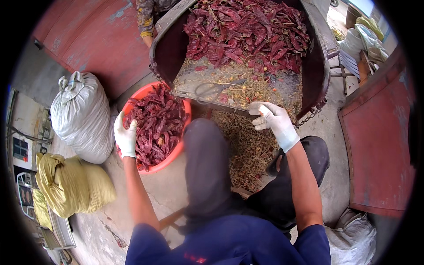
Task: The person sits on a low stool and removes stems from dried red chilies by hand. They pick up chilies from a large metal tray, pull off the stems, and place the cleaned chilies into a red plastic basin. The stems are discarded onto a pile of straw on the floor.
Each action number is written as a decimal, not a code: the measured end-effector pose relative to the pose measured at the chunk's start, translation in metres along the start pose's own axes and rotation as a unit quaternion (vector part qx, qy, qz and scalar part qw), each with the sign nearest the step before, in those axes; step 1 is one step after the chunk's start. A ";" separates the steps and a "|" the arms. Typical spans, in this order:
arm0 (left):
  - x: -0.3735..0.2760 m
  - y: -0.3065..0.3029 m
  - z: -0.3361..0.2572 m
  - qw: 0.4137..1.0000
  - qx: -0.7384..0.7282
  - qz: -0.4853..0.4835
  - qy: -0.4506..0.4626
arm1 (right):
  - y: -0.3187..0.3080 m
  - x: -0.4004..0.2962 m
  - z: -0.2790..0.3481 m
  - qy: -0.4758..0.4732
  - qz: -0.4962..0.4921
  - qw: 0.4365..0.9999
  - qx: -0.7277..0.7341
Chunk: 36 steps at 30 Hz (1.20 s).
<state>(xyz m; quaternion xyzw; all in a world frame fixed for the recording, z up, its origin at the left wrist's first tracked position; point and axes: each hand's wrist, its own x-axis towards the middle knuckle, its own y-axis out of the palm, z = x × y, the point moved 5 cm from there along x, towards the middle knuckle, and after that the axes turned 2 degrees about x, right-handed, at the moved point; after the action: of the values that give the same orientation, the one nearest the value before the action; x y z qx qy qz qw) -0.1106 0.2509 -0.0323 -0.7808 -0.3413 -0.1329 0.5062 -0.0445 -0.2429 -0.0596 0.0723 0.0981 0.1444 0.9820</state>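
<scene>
My left hand (126, 137), in a white glove, is at the left rim of an orange plastic basin (179, 152). Its thumb stands apart from the fingers, and nothing shows in its grasp. Dried red chili peppers (155, 122) fill the basin. My right hand (275, 122), also gloved, hovers near the front edge of the cart bed (192, 76). Its fingers are bent and parted, with no pepper visible between them; a pale orange patch shows near the thumb. Black-handled scissors (215, 91) lie on the bed, in front of a large heap of dried chili peppers (245, 33).
Between my legs lies a pile of dry stems (248, 149). A white woven sack (82, 116) and a yellow sack (76, 185) stand left. Another person's sleeved arm (145, 20) is beside the cart. A chain (309, 118) hangs at its right corner, near a red metal door (381, 142).
</scene>
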 end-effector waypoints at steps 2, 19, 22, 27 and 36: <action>0.001 0.009 -0.032 0.995 -0.092 0.021 -0.032 | -0.009 0.006 0.014 -0.014 -0.038 0.998 -0.053; 0.008 0.188 -0.288 0.916 -0.163 0.288 0.225 | -0.089 0.133 0.025 -0.145 -0.311 0.741 -0.578; 0.006 0.199 -0.287 0.922 -0.159 0.292 0.199 | -0.089 0.153 0.022 -0.078 -0.314 0.724 -0.609; 0.007 0.196 -0.308 0.913 -0.185 0.265 0.250 | -0.085 0.162 0.023 -0.026 -0.249 0.722 -0.644; 0.004 0.189 -0.337 0.915 -0.188 0.213 0.285 | -0.092 0.126 0.054 -0.039 -0.302 0.850 -0.430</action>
<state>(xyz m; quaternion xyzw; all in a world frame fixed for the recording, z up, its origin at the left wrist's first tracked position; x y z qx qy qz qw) 0.0649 -0.0923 -0.0105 -0.8449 0.0230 -0.3008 0.4418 0.1102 -0.2986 -0.0443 -0.3852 0.0043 -0.1343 0.9130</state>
